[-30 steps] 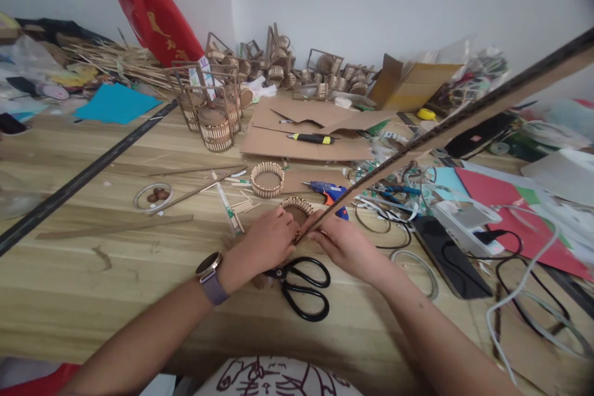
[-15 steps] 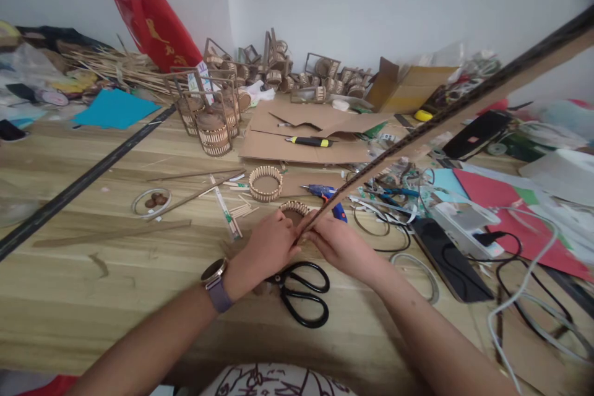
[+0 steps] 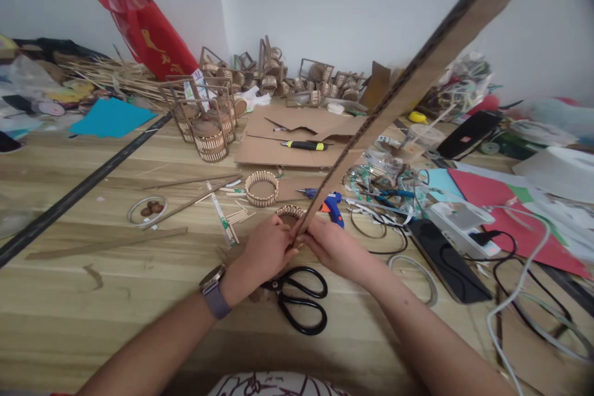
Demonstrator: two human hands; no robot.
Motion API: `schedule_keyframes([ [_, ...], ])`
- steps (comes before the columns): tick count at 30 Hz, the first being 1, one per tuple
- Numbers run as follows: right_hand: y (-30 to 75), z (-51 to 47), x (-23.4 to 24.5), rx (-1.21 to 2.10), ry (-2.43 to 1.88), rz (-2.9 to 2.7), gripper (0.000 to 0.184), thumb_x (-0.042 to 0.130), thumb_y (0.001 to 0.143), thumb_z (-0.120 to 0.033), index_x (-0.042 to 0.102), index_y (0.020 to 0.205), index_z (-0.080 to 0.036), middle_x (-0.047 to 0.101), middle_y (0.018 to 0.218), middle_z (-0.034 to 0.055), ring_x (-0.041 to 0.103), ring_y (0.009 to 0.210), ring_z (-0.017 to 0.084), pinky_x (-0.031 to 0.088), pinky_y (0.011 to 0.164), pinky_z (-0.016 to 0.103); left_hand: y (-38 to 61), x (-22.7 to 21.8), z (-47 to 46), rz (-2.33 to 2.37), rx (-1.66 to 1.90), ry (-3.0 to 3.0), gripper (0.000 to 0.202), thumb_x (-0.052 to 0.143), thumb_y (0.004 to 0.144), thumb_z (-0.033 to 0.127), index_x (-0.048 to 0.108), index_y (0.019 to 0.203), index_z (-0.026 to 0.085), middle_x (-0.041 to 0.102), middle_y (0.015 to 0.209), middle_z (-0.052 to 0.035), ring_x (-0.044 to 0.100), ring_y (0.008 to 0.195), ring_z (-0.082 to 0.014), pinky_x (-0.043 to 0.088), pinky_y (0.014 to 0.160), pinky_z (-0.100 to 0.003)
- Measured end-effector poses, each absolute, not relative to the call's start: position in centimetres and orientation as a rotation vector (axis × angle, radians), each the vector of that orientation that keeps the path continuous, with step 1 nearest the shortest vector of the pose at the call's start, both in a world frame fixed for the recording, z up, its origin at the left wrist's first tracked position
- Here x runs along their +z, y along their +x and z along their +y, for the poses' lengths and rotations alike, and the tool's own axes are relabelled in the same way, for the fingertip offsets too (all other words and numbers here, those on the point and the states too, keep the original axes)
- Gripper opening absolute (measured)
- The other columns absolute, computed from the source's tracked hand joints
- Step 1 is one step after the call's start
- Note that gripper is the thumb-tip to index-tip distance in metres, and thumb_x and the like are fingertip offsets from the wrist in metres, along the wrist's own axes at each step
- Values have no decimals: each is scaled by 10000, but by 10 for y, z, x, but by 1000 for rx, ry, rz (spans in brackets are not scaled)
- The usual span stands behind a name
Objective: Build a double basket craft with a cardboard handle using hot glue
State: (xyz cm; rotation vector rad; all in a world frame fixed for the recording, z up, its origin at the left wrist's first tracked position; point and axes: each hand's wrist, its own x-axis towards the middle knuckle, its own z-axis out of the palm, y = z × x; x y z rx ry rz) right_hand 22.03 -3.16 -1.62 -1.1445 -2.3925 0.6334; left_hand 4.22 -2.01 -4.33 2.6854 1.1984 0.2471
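Note:
A long cardboard strip [image 3: 371,130] slants up to the right from between my hands. My right hand [image 3: 336,249] is closed around its lower end. My left hand [image 3: 269,244] is closed beside it, fingertips pressed together at the strip's end and against a small round basket [image 3: 288,209] edged with short sticks. The hands hide most of that basket's near side. Black-handled scissors [image 3: 304,300] lie just below my hands, their blades partly under my left wrist. A second stick-edged round basket [image 3: 262,189] stands behind, and a blue glue gun [image 3: 331,203] lies behind my right hand.
A yellow-black utility knife [image 3: 304,145] rests on cardboard sheets [image 3: 260,151]. Finished-looking handled baskets [image 3: 210,139] stand at left, with more piled by the wall. A phone [image 3: 448,260], power strip [image 3: 457,223] and cables crowd the right. Small sticks [image 3: 240,215] lie left of centre.
The cardboard strip has swung to a steeper angle, its far end now higher and further left. My hands stay together at its lower end. The view has shifted slightly.

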Motion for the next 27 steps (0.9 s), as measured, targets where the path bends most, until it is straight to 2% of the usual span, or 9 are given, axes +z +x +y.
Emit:
schedule_keyframes([
  [7, 218, -32, -15, 650, -1127, -2365, 142, 481, 916, -114, 584, 948, -205, 652, 988, 85, 622, 979, 230, 492, 848, 364, 43, -38, -22, 1190, 197, 2730, 124, 638, 871, 259, 685, 874, 145, 696, 891, -93, 589, 936, -286, 467, 799, -396],
  [14, 217, -33, -13, 666, -1156, -2367, 123, 461, 911, -109, 549, 931, -192, 633, 953, 88, 622, 918, 228, 498, 783, 356, 45, -42, -25, 1197, 175, 2743, 153, 660, 842, 225, 667, 959, 127, 687, 961, -107, 580, 985, -293, 460, 874, -411],
  [19, 215, -36, -13, 699, -1092, -2318, 141, 458, 907, -96, 557, 902, -197, 624, 950, 77, 615, 925, 214, 493, 797, 342, 48, -44, -22, 1220, 211, 2692, 114, 620, 847, 195, 677, 932, 145, 690, 937, -99, 584, 968, -290, 476, 826, -399],
  [22, 219, -39, -8, 746, -1117, -2274, 84, 529, 893, -146, 589, 931, -190, 637, 946, 68, 617, 859, 193, 490, 750, 307, 47, -45, -20, 1198, 247, 2670, 123, 602, 843, 166, 684, 934, 172, 695, 936, -77, 587, 958, -267, 475, 827, -382],
  [24, 228, -38, -7, 718, -1258, -2204, 126, 544, 900, -202, 610, 1007, -192, 660, 940, 54, 622, 809, 177, 485, 711, 282, 44, -47, -18, 1178, 265, 2666, 123, 615, 834, 168, 690, 930, 184, 697, 948, -70, 580, 985, -259, 467, 865, -380],
  [27, 252, -28, -12, 453, -1711, -1984, 219, 441, 961, -274, 639, 1018, -201, 694, 870, 43, 635, 775, 179, 468, 690, 274, 38, -48, -15, 1122, 320, 2649, 86, 642, 818, 172, 699, 877, 196, 695, 950, -65, 561, 1035, -264, 452, 913, -392],
])
